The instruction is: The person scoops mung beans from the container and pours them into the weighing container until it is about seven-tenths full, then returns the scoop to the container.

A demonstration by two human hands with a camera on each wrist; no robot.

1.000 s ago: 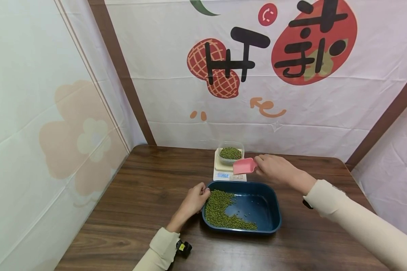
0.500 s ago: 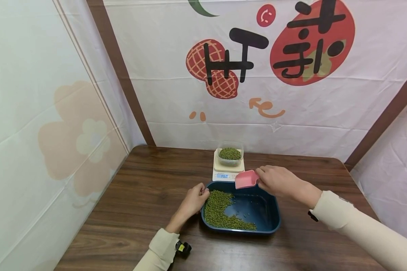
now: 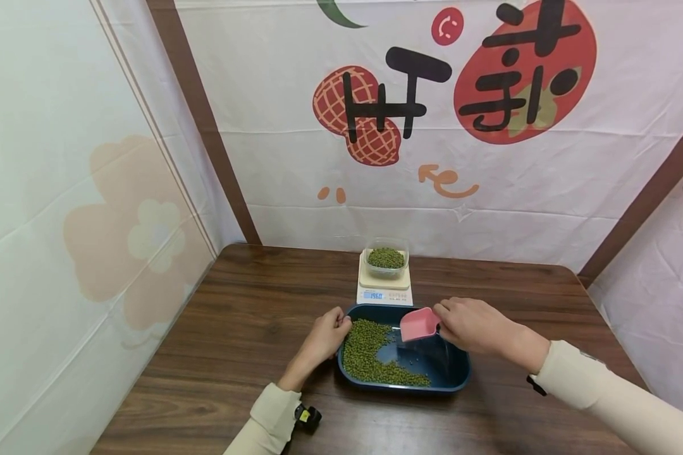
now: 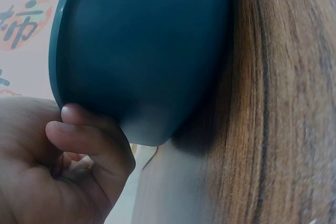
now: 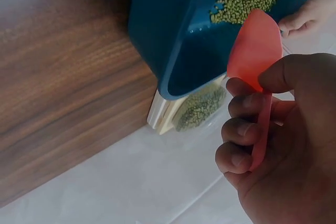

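A pink scoop (image 3: pixel 418 325) hangs over the blue basin (image 3: pixel 465 373), and no beans show in its bowl. My right hand (image 3: pixel 471 323) grips its handle; in the right wrist view the fingers curl around the scoop (image 5: pixel 257 51). Green beans (image 3: pixel 364 360) lie heaped along the basin's left side and front, with bare bottom toward the right. My left hand (image 3: pixel 324 335) holds the basin's left rim, its fingers and thumb pinching the wall in the left wrist view. Behind the basin, a clear plastic box (image 3: pixel 387 270) holding more green beans sits on a kitchen scale (image 3: pixel 384 292).
The scale's lit display (image 3: pixel 374 296) seems to read 1960 or 196.0. Everything stands on a dark wooden table (image 3: pixel 250 316). A printed cloth (image 3: pixel 296 221) hangs just behind its far edge, and another cloth (image 3: pixel 34 253) rises along the left.
My right hand has drawn the scoop back from beside the box on the scale, down and slightly right over the basin. The left hand stays at the rim.
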